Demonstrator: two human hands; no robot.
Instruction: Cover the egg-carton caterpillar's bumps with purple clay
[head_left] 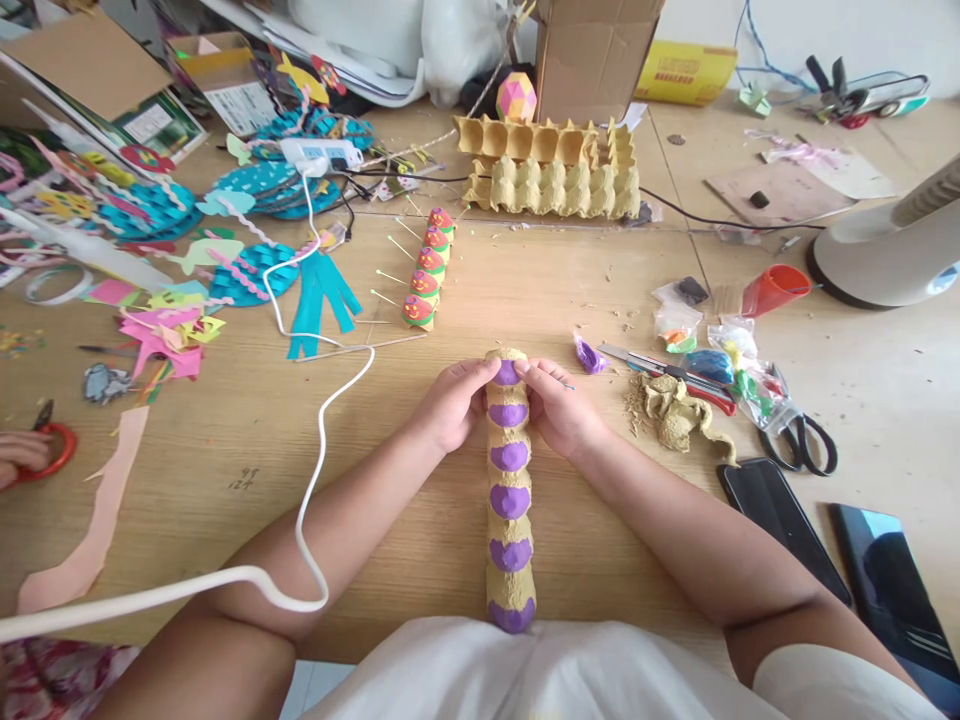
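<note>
A long strip of egg carton [510,435] lies lengthwise before me, its bumps capped with purple clay patches. Its near end reaches my white shirt. At the far end, my left hand [459,402] grips the left side, thumb on the last purple patch [508,372]. My right hand [556,408] holds the same end from the right, its thumb pressing that patch's edge. A thin bluish tip [568,386] pokes out by the right fingers; what it belongs to is hidden. Right of this hand lies a small bag of purple clay [589,353].
A finished-looking caterpillar [427,270] with red faces and pins stands ahead. Egg cartons [566,185] are behind it. A utility knife [667,375], scissors [799,443] and phones [784,520] lie right. A white cable [322,440] crosses my left arm. Another person's hand [22,455] holds red-handled scissors.
</note>
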